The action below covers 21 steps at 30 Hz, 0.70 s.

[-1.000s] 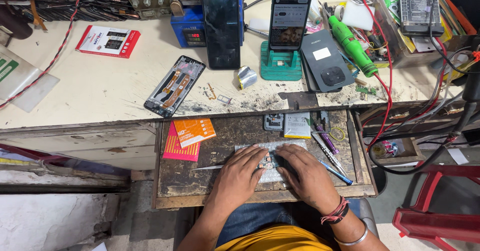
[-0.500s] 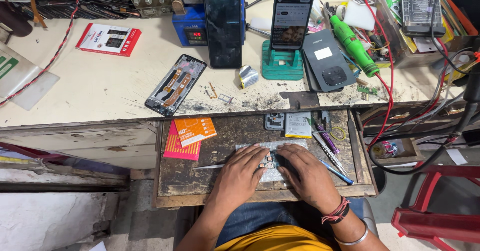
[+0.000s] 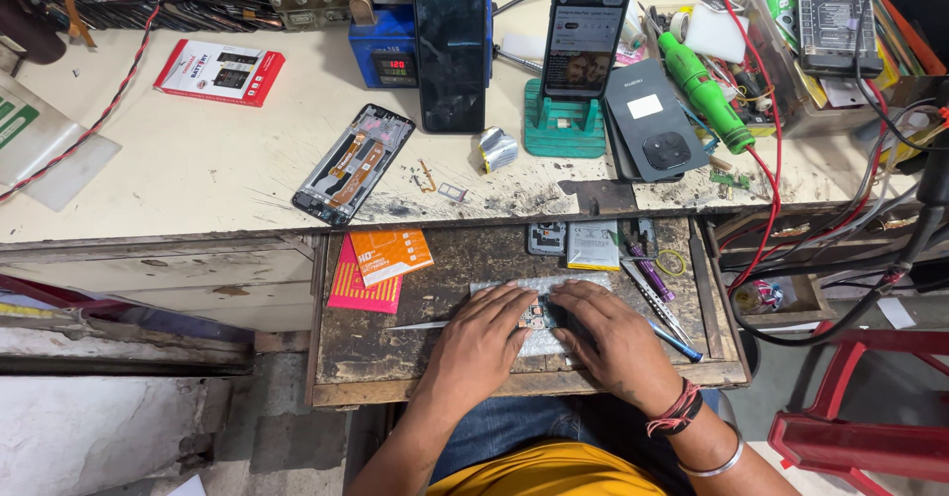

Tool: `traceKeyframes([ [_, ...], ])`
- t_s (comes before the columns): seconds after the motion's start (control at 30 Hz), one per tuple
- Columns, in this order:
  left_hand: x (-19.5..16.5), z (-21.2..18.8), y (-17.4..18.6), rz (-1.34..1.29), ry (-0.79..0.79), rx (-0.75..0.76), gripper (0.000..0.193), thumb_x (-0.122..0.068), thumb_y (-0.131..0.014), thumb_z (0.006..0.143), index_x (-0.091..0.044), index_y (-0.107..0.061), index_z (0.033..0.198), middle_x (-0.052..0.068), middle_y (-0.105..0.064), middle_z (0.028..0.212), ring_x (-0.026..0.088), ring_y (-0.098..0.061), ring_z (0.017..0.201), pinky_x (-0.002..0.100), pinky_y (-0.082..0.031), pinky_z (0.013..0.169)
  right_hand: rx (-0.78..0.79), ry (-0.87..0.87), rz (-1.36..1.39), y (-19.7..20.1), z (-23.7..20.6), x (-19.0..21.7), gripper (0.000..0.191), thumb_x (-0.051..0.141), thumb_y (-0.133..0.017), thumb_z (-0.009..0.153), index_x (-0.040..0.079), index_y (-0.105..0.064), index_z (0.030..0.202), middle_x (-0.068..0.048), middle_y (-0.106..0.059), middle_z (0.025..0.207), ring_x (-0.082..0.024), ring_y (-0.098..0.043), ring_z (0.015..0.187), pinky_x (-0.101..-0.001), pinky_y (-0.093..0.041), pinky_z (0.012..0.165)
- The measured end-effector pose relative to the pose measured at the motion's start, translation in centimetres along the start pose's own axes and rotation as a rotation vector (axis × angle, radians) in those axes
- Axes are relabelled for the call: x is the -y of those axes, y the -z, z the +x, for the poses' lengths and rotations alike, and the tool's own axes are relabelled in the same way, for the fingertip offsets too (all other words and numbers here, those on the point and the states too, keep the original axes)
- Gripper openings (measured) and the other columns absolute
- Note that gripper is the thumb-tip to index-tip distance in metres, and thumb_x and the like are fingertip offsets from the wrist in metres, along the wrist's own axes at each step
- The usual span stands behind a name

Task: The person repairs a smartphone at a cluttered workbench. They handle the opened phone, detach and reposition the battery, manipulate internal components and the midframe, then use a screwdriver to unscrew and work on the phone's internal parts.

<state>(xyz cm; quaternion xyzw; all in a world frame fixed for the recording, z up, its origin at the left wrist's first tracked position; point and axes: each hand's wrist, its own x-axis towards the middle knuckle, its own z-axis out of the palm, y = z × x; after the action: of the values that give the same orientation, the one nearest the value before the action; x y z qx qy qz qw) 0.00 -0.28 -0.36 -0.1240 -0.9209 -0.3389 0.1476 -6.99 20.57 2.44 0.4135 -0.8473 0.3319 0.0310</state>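
Cluttered and scarred, the pale work surface (image 3: 198,170) fills the upper half of the frame, with a pulled-out wooden drawer (image 3: 395,358) below it at centre serving as a second bench. Both hands are down flat in that drawer: the left hand (image 3: 481,336) and the right hand (image 3: 613,338) rest side by side, fingers bent and pressing on a small phone part (image 3: 535,315) that lies on a silvery pad (image 3: 514,286) at lower centre; neither hand is closed around anything, they only pin and finger the piece. It looks like fine fitting or prying work on that part, and the next move probably calls for steady fingertips and one of the tools lying just right of the right hand (tweezers and pens (image 3: 652,288), as far as can be told). The drawer also holds orange and pink card packets (image 3: 381,264) at its left, a small camera frame (image 3: 546,238) and a yellowish battery (image 3: 593,246) at its top edge. Up on the surface lie an opened phone chassis (image 3: 353,163), a dark phone (image 3: 452,53) leaning upright, and another phone (image 3: 583,26) in a green stand (image 3: 563,132).
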Motion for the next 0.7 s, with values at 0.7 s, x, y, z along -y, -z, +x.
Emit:
traceKeyframes([
  [0.7, 1.0, -0.4, 0.0, -0.027, -0.012, -0.006, 0.043, -0.017, -0.068, 0.095, -0.003, -0.061, 0.135, 0.019, -0.064, 0.137, 0.034, -0.057, 0.133, 0.047, -0.041, 0.115, 0.011, -0.119, -0.03, 3.5, 2.7, -1.1, 0.042, 0.02, -0.079, 0.081, 0.013, -0.071, 0.122, -0.011, -0.074, 0.121, -0.032, -0.072, 0.106, -0.0381, -0.056, 0.089],
])
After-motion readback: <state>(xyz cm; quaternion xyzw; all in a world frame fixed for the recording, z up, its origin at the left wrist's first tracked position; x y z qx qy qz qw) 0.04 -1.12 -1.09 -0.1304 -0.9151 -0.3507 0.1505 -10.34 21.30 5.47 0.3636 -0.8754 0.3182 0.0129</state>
